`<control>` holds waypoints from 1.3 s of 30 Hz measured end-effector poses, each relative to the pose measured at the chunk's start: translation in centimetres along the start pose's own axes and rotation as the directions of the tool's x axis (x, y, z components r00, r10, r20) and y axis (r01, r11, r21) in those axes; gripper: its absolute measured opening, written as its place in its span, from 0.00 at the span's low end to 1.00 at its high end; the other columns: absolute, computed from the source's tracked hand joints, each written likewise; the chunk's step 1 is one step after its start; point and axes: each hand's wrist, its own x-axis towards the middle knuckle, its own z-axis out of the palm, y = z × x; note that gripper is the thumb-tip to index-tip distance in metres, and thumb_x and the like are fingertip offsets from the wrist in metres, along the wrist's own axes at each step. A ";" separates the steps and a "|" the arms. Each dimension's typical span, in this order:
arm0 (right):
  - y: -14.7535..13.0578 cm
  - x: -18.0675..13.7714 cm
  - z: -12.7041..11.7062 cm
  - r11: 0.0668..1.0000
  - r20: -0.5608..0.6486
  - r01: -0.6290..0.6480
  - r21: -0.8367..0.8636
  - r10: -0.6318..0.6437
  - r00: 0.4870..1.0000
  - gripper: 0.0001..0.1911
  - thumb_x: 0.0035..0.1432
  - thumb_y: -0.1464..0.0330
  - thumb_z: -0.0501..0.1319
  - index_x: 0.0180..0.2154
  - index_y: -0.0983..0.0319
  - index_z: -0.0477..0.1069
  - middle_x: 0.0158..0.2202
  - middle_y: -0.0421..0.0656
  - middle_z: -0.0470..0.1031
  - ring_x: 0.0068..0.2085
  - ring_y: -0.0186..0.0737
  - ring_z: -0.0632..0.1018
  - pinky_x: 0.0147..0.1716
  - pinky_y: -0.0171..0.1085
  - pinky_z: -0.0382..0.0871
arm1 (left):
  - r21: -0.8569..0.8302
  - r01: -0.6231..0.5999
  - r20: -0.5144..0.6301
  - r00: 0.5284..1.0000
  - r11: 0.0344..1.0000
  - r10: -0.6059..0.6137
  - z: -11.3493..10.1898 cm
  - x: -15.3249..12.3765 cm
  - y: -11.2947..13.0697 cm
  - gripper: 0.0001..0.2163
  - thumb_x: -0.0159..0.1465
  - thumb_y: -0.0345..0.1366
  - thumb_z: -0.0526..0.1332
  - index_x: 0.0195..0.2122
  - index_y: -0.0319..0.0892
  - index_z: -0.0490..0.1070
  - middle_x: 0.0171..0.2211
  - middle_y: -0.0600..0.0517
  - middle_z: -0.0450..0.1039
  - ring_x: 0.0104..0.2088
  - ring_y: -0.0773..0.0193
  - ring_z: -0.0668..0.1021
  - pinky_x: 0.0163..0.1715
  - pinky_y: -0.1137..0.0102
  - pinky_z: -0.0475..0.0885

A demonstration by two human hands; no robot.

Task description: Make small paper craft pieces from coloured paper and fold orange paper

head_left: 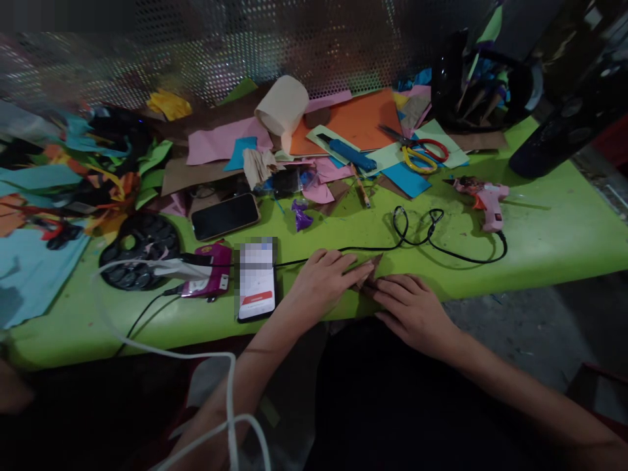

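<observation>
Both hands rest at the front edge of a lime-green table (pixel 540 229). My left hand (pixel 326 278) lies flat with fingers stretched out, pressing a small brown folded paper piece (pixel 371 268). My right hand (pixel 412 307) touches the same paper from the right, fingers extended and close together. Most of the paper is hidden under the fingers. A black cable (pixel 422 239) runs just behind the hands.
A lit phone (pixel 256 281) lies left of my left hand, a dark phone (pixel 224 216) behind it. A pink glue gun (pixel 483 199), scissors (pixel 419 154), a paper roll (pixel 282 104), coloured paper sheets (pixel 363 118) and scraps fill the back. A white cable (pixel 216 356) crosses my lap.
</observation>
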 end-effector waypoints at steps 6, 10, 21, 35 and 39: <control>0.0 0.0 0.0 1.000 -0.002 0.002 -0.004 -0.002 1.000 0.17 0.66 0.68 0.58 0.55 0.63 0.71 0.54 0.48 0.77 0.55 0.48 0.73 0.52 0.48 0.67 | 0.005 -0.009 -0.026 1.000 1.000 0.009 0.2 -0.1 -0.3 0.24 0.67 0.26 0.56 0.62 0.55 0.65 0.52 0.49 0.74 0.44 0.59 0.73 0.44 0.63 0.65; 0.0 0.0 -0.1 1.000 0.011 -0.005 0.001 0.005 1.000 0.18 0.66 0.67 0.58 0.56 0.62 0.71 0.55 0.47 0.76 0.55 0.48 0.73 0.52 0.48 0.67 | 0.006 0.000 -0.036 0.999 1.000 0.000 0.5 -0.2 -0.5 0.25 0.67 0.27 0.56 0.63 0.56 0.64 0.53 0.50 0.73 0.45 0.58 0.73 0.45 0.63 0.66; 0.0 -0.2 0.0 1.000 0.032 -0.019 0.015 0.018 0.999 0.19 0.66 0.68 0.58 0.57 0.61 0.70 0.58 0.48 0.74 0.57 0.48 0.72 0.52 0.49 0.67 | 0.012 0.018 -0.029 0.999 1.000 -0.018 0.9 -0.7 -0.4 0.26 0.67 0.28 0.56 0.65 0.57 0.62 0.57 0.50 0.71 0.47 0.58 0.73 0.46 0.62 0.65; 0.0 -0.1 -0.1 1.000 0.026 -0.015 0.010 0.015 1.000 0.19 0.66 0.68 0.58 0.57 0.61 0.70 0.57 0.48 0.75 0.56 0.49 0.72 0.52 0.49 0.67 | 0.016 0.025 0.020 0.999 1.000 -0.025 0.4 -1.0 0.0 0.25 0.69 0.30 0.55 0.66 0.55 0.59 0.59 0.49 0.70 0.50 0.57 0.72 0.49 0.61 0.65; 0.0 -0.2 -0.2 1.000 0.029 -0.014 0.013 0.014 0.999 0.20 0.65 0.68 0.59 0.58 0.61 0.70 0.58 0.48 0.74 0.57 0.49 0.72 0.53 0.50 0.67 | 0.027 0.020 0.011 1.000 0.999 -0.020 0.5 -1.0 -0.1 0.24 0.69 0.30 0.56 0.65 0.54 0.60 0.58 0.48 0.71 0.49 0.57 0.72 0.47 0.61 0.65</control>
